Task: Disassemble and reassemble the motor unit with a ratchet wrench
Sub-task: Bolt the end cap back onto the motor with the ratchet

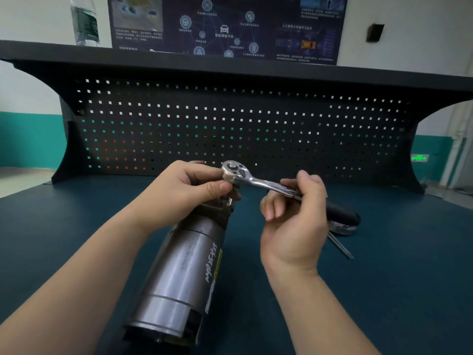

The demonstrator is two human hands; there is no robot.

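In the head view, the motor unit (179,265) lies on its side on the blue desk (409,278), its near end at the desk's front edge and its far end under the hands. The left grip (184,190) pinches the head of the ratchet wrench (245,176) just above that far end (thumb and fingers curled round it), while the right grip (294,216) curls around the wrench's shaft near its black handle. A small metal part (343,229) and thin rods (340,245) lie on the desk behind the right grip.

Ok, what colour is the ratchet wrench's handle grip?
Black, on the ratchet wrench behind the right hand; head view.
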